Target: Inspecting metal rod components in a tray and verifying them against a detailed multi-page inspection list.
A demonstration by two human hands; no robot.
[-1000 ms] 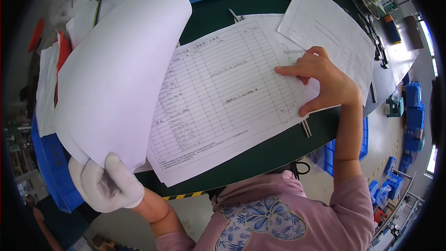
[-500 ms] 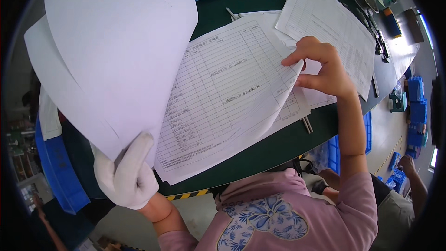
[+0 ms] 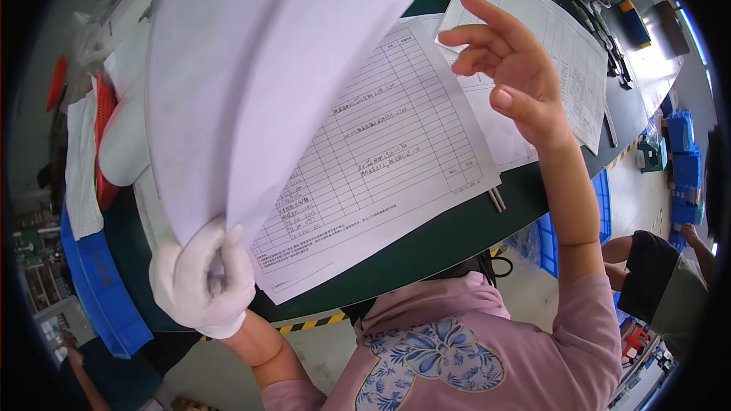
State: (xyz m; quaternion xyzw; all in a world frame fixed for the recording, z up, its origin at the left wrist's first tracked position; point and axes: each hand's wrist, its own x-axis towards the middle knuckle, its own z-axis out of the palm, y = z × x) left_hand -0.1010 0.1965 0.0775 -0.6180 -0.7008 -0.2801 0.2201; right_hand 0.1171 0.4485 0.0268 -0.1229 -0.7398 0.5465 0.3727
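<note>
My left hand (image 3: 202, 281), in a white glove, pinches the lower end of several turned-up paper sheets (image 3: 282, 61). They curl upward and lean left, blank backs showing. Beneath them lies a printed table form (image 3: 422, 118) with handwritten lines, its left part covered by the raised paper. Bare and empty, my right hand (image 3: 527, 80) hovers over the form's upper right side, fingers spread. Behind that hand, another printed sheet (image 3: 560, 53) lies at an angle on more white paper (image 3: 506, 144).
Thin metal rods (image 3: 496, 199) stick out below the papers on the dark green table (image 3: 415, 247). Hand tools (image 3: 609, 46) lie at far right. A red basket (image 3: 105, 133) and a long blue bin (image 3: 103, 289) stand at left. Another person (image 3: 659, 266) is at right, near a blue crate (image 3: 601, 217).
My right hand has let go of the sheet's corner, moved up and spread its fingers. That sheet has swung left onto the raised ones, uncovering another form.
</note>
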